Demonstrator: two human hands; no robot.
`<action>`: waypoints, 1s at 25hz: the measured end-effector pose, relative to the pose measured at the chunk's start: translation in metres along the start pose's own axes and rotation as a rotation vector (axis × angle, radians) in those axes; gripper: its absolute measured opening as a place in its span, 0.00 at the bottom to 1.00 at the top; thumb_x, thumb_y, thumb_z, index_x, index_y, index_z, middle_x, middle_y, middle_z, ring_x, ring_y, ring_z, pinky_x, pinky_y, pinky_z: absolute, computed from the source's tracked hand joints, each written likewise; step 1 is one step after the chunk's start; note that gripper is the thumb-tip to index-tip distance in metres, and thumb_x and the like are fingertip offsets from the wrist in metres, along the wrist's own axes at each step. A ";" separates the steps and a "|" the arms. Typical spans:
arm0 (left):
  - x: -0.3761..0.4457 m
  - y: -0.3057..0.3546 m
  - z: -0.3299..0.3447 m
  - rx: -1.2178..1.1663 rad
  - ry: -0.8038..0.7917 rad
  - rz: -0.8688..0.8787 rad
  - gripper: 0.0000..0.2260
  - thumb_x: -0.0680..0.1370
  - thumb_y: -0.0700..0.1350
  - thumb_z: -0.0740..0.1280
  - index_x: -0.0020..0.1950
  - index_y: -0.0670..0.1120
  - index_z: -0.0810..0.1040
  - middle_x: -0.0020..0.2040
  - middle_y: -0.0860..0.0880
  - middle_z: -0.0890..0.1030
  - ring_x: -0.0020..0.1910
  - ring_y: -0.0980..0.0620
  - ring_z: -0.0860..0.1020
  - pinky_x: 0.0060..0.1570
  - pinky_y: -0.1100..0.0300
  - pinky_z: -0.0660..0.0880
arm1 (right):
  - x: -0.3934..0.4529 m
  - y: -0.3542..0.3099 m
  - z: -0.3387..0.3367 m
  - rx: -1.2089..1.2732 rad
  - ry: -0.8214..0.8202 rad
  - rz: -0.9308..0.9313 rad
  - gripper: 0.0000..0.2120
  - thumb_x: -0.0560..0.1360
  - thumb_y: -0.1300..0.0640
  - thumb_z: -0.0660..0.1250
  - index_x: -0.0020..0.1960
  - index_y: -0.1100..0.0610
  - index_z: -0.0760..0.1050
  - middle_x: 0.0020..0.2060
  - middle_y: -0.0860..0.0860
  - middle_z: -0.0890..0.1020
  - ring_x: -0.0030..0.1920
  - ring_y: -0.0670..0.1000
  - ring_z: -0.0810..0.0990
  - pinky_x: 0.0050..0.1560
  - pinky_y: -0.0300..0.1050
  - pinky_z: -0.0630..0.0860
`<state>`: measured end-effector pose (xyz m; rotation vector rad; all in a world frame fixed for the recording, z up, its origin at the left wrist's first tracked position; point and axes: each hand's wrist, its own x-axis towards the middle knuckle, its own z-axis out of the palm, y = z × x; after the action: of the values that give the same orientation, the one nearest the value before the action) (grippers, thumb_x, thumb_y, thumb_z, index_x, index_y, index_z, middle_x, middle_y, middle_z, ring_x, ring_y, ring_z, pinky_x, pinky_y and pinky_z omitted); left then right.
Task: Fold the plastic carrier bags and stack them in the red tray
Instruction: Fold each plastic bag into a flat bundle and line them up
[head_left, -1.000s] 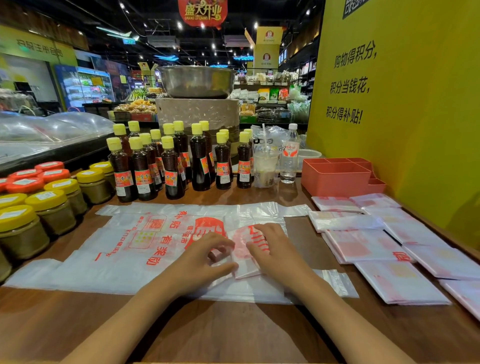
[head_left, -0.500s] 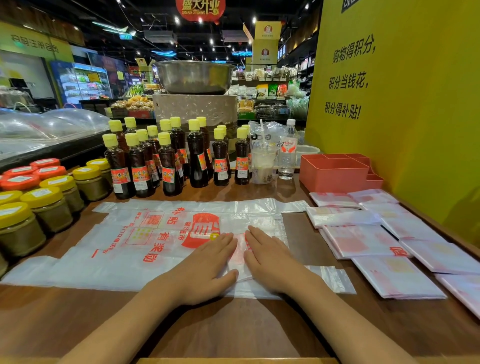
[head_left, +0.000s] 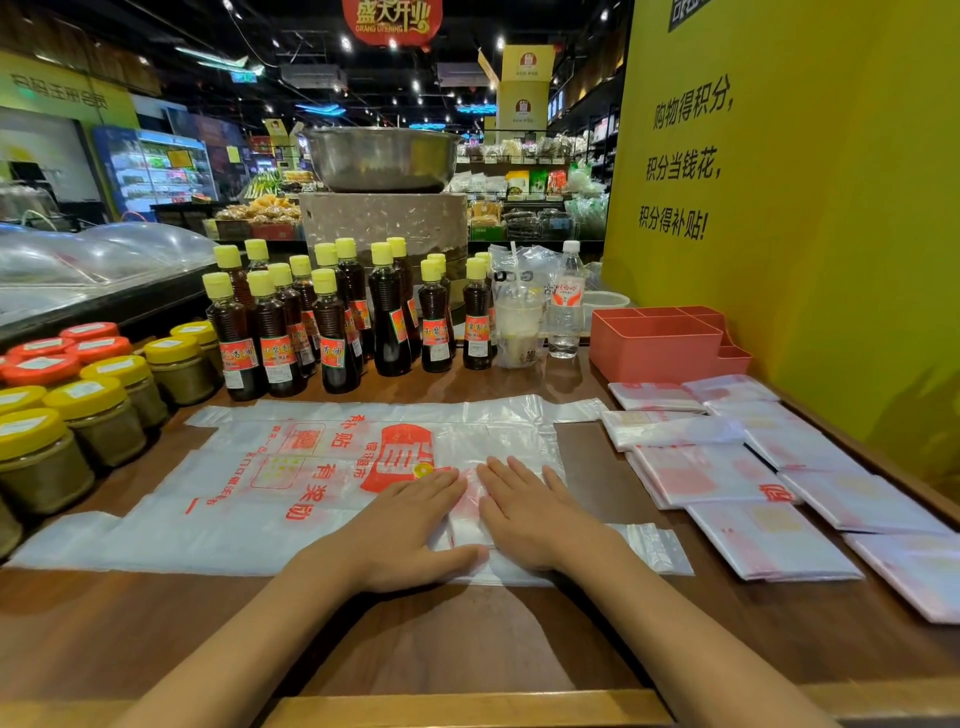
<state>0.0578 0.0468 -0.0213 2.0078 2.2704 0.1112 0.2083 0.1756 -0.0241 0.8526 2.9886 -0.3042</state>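
Wooden table (head_left: 467, 639) seen from above. Carrier bag (head_left: 270, 483) spread flat at centre, red print up. Left hand (head_left: 400, 525) and right hand (head_left: 535, 514) laid flat side by side, fingers straight, pressed on small folded piece (head_left: 470, 519) atop bag. Folded bags (head_left: 717, 473) laid out at 3 o'clock. Red tray (head_left: 654, 348) at 1 o'clock against yellow wall (head_left: 831, 260). Yellow-capped bottles (head_left: 332, 332) at 12 o'clock; jars (head_left: 98, 410) at 10 o'clock.

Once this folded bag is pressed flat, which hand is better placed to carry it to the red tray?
Probably the right hand. Both hands lie flat on the folded bag, but the red tray stands at the far right, on that hand's side; the left hand would have to cross over.
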 end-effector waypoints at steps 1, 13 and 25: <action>0.001 -0.001 0.001 -0.022 0.008 -0.005 0.42 0.73 0.75 0.50 0.82 0.57 0.46 0.82 0.58 0.45 0.80 0.59 0.45 0.73 0.61 0.42 | -0.001 0.000 0.001 0.002 0.015 0.001 0.27 0.85 0.47 0.41 0.83 0.50 0.42 0.82 0.47 0.43 0.81 0.48 0.39 0.79 0.56 0.35; -0.007 -0.012 -0.012 -0.449 0.287 -0.051 0.26 0.71 0.79 0.49 0.62 0.70 0.70 0.59 0.70 0.72 0.56 0.69 0.71 0.56 0.68 0.67 | -0.005 0.013 -0.012 0.635 0.151 -0.043 0.27 0.79 0.65 0.56 0.68 0.38 0.72 0.68 0.40 0.74 0.67 0.46 0.73 0.64 0.41 0.73; -0.012 -0.011 -0.017 -0.669 0.402 0.049 0.19 0.76 0.71 0.57 0.51 0.60 0.79 0.48 0.67 0.80 0.50 0.62 0.77 0.46 0.72 0.69 | -0.009 0.005 -0.021 0.838 0.261 -0.148 0.09 0.80 0.58 0.67 0.54 0.47 0.84 0.49 0.41 0.86 0.52 0.41 0.82 0.58 0.44 0.78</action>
<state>0.0464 0.0339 -0.0055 1.7665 1.9717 1.1939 0.2192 0.1789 -0.0041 0.7198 3.1307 -1.6379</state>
